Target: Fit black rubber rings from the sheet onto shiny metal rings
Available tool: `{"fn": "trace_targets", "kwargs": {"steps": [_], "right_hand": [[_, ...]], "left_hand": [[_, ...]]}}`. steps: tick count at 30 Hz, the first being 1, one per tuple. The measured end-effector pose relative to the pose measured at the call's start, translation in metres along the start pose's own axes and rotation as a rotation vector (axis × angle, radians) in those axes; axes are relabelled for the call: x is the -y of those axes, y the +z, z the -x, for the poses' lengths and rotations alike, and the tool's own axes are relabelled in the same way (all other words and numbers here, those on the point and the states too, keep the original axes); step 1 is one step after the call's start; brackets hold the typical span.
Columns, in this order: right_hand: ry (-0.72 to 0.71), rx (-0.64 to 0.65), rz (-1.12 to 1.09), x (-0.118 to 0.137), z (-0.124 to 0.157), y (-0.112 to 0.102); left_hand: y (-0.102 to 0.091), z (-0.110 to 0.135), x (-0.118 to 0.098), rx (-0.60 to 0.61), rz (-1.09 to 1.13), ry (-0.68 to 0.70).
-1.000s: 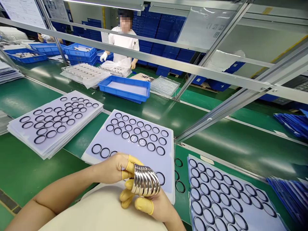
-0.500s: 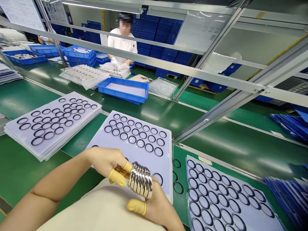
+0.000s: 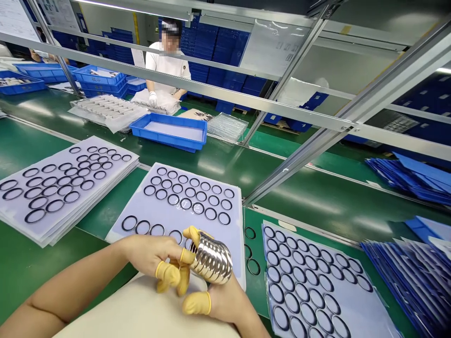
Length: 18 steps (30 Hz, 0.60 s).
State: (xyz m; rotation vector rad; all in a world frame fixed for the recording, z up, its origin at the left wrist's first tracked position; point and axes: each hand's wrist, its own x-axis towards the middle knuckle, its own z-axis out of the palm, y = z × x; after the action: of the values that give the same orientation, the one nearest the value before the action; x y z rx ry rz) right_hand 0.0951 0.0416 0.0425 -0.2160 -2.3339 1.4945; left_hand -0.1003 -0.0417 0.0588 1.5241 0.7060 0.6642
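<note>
Glossy green worktop [image 3: 282, 171] stretches before you under a silver metal frame [image 3: 176, 80]. Beyond it, a co-worker in a white top [image 3: 168, 70] stands behind a shallow blue plastic tray [image 3: 158, 137]. Your right hand [image 3: 225, 295] holds a stack of polished silver metal rings [image 3: 212, 262] looped around its curled fingers, its yellow-covered thumb [image 3: 197, 303] standing apart. Your left hand [image 3: 155, 256] is half curled just beside, one yellow-covered finger [image 3: 187, 256] touching the left end of the stack; you cannot tell whether it grips a ring. Both hands are close to your body, over the near edge of a pale lilac sheet [image 3: 190, 219] bearing rows of dark-rimmed rings. Left of that lies a pile of similar sheets [image 3: 14, 211], ringed on top; to the right, a ring-covered blue-edged sheet [image 3: 362, 314]. Between the middle and right sheets, loose dark-rimmed rings [image 3: 253, 266] lie on the green surface.
</note>
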Motion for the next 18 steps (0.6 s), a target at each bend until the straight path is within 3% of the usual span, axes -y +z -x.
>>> {"fn": "trace_targets", "kwargs": {"steps": [5,10,13,18], "right_hand": [[0.019,-0.144,-0.036,0.001,0.004,0.007],[-0.104,-0.197,0.102,0.003,0.003,0.011],[-0.16,-0.175,0.146,0.0,0.005,0.012],[-0.079,-0.062,0.041,-0.004,0.009,0.011]], "left_hand": [[0.005,-0.004,0.002,-0.203,-0.048,0.075],[0.014,-0.017,0.011,-0.416,0.325,-0.024],[0.018,-0.021,0.013,-0.461,0.492,-0.107],[0.017,-0.021,0.007,-0.511,0.326,0.02]]}}
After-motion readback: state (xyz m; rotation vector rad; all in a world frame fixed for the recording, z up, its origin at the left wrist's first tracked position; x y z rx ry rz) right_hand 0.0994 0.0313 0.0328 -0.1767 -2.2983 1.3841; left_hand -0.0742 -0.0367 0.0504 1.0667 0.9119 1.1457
